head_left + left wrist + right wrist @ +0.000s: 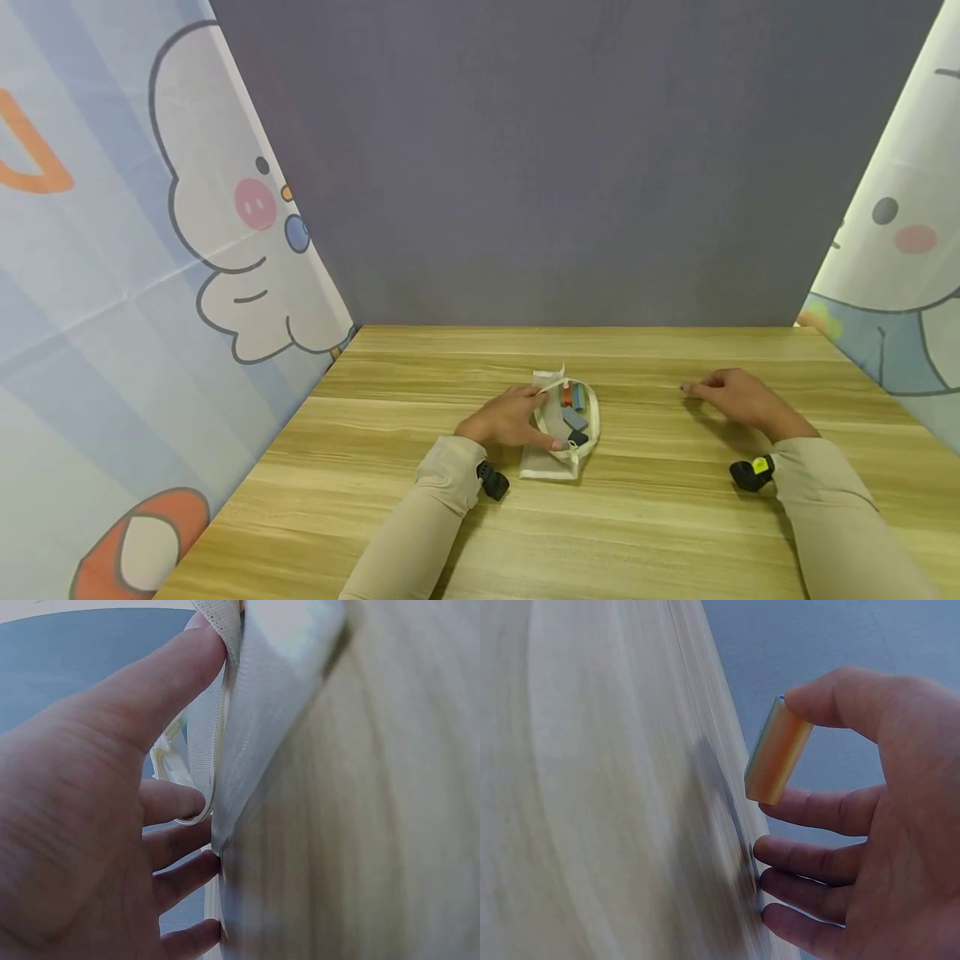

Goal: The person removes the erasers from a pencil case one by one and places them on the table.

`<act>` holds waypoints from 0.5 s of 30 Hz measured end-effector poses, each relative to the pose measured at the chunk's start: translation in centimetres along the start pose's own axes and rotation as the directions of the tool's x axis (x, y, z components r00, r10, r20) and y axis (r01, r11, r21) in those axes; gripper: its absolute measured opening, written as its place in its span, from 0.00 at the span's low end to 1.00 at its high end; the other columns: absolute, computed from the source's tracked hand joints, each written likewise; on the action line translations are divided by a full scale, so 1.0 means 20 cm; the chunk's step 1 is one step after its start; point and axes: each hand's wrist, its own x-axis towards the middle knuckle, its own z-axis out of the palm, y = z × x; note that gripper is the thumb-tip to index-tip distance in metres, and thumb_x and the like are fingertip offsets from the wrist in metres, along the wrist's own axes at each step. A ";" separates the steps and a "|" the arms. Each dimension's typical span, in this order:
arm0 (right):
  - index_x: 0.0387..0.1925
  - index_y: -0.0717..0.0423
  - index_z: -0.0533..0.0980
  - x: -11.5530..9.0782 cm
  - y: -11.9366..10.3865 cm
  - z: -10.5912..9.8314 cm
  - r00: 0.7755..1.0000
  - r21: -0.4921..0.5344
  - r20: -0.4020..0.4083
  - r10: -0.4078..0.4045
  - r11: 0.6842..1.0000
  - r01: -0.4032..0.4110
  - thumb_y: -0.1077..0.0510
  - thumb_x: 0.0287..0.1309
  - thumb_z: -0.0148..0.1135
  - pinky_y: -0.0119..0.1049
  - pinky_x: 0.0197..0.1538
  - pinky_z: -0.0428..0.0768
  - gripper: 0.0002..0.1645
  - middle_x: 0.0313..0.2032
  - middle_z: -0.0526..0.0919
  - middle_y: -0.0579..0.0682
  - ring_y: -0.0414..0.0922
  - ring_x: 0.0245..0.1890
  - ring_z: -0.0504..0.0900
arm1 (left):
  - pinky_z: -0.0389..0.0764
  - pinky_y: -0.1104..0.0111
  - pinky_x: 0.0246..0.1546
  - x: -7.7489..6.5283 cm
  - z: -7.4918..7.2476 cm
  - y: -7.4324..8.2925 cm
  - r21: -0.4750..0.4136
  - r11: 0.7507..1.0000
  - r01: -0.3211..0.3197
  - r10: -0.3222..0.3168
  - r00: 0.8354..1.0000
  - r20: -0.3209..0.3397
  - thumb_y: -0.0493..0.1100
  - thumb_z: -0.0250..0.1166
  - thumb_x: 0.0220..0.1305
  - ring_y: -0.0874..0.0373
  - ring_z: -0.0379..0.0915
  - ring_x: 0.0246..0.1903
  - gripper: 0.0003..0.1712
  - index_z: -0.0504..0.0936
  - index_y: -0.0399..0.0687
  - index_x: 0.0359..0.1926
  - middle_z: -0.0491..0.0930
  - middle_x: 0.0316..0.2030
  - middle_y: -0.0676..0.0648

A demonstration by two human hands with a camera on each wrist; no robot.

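Note:
A white, see-through zip pouch (550, 465) lies on the table with its mouth spread wide. My left hand (510, 418) holds its rim, the thumb and index finger set apart along the zipper edge (216, 742). Inside show a grey block (574, 418), a dark piece (577, 437), an orange-red piece (567, 394) and a blue piece (578, 396). Off to the right, my right hand (738, 400) pinches a small orange block (780, 754) with a bluish edge between thumb and index finger. Its other fingers are loosely bent beneath the block.
The wood-grain table (637, 533) runs back to a dark grey panel (570, 167). Printed cartoon curtains hang on the left (112, 333) and right (900, 275). Each wrist carries a small black camera, one (492, 481) on the left and another (750, 475) on the right.

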 end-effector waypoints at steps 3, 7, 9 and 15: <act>0.51 0.76 0.78 0.00 0.00 -0.01 1.000 -0.002 0.005 0.000 1.000 0.000 0.38 0.73 0.52 0.63 0.51 0.76 0.39 0.50 0.79 0.75 0.73 0.52 0.75 | 0.58 0.51 0.71 0.00 0.00 0.00 0.001 1.000 0.004 -0.004 1.000 0.003 0.76 0.65 0.55 0.49 0.46 0.76 0.61 0.54 0.51 0.79 0.51 0.78 0.48; 0.52 0.77 0.77 0.00 0.01 -0.01 1.000 -0.001 0.013 0.006 1.000 -0.006 0.38 0.73 0.52 0.63 0.50 0.76 0.40 0.51 0.78 0.76 0.73 0.52 0.75 | 0.59 0.51 0.71 0.01 0.00 0.00 0.003 1.000 0.002 -0.003 1.000 0.002 0.76 0.65 0.55 0.50 0.45 0.76 0.61 0.54 0.52 0.79 0.51 0.78 0.48; 0.52 0.76 0.77 0.00 0.01 -0.01 1.000 -0.005 0.009 0.005 1.000 -0.005 0.38 0.73 0.52 0.62 0.50 0.77 0.40 0.51 0.78 0.75 0.73 0.52 0.76 | 0.59 0.52 0.71 0.01 0.00 0.01 0.008 1.000 -0.001 0.001 1.000 0.002 0.76 0.65 0.55 0.50 0.46 0.76 0.61 0.54 0.52 0.79 0.51 0.77 0.48; 0.50 0.75 0.79 0.01 0.02 0.00 1.000 -0.014 0.015 0.022 1.000 -0.022 0.37 0.72 0.52 0.61 0.49 0.77 0.39 0.50 0.79 0.75 0.72 0.51 0.76 | 0.57 0.52 0.72 0.00 0.00 0.00 0.012 1.000 0.001 -0.001 1.000 0.004 0.76 0.65 0.56 0.49 0.46 0.76 0.61 0.54 0.51 0.79 0.51 0.78 0.47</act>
